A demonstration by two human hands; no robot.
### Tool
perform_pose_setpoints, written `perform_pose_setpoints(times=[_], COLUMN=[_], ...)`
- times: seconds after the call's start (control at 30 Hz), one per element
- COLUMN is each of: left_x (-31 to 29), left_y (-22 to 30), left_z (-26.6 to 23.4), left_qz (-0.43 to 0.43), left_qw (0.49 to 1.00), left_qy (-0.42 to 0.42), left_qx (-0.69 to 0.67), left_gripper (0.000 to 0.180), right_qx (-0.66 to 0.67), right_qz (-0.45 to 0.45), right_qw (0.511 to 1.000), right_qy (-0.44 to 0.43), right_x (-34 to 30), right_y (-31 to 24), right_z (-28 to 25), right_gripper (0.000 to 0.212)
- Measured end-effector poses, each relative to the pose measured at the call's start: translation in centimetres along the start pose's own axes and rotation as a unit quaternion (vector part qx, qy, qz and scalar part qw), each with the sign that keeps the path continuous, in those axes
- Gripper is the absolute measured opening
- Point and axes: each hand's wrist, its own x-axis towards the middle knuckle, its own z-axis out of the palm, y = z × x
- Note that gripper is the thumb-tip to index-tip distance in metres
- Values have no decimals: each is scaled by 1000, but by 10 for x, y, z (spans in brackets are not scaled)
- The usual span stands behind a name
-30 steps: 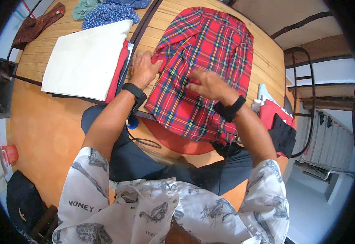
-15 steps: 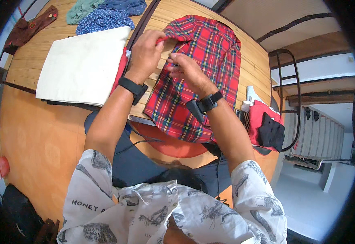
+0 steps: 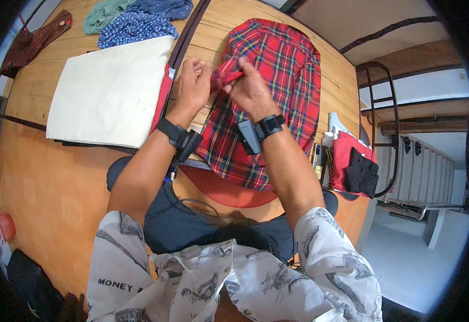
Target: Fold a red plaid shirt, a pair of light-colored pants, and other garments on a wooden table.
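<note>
Where both hands pinch — left hand (image 3: pixel 193 86), right hand (image 3: pixel 250 88) — plaid shirt (image 3: pixel 277 80) bunches.

Cloth on matt planked wood

The red plaid shirt (image 3: pixel 277 86) pinched between the left hand (image 3: pixel 193 86) and right hand (image 3: pixel 250 88) is soft woven cloth, matt and creased. Under both hands the table (image 3: pixel 347 86) is pale planked wood with a dull, grained finish. Left of the left hand lies a cream cushion (image 3: pixel 108 91) of plain, matt fabric. Beyond it, crumpled blue patterned cloth (image 3: pixel 138 24). On each wrist sits a black strap (image 3: pixel 171 131) with a smooth, plastic-looking block.
</note>
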Motion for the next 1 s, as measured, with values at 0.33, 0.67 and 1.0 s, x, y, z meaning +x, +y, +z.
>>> perform_pose_setpoints(times=[0.33, 0.67, 1.0], left_x=[-8, 11, -4], left_y=[35, 25, 26], left_z=[-6, -20, -12], left_qz=[-415, -84, -80], left_qw=[844, 970, 953], left_qy=[-193, -107, -167], left_qx=[-279, -202, -239], left_gripper=[45, 35, 29], right_qx=[0, -545, -665], right_qz=[-8, -17, -188], right_qw=[1000, 825, 722], right_qy=[-18, 149, -29], right_x=[-11, -43, -66], right_y=[-41, -23, -8], right_z=[-13, -44, 42], right_gripper=[19, 44, 78])
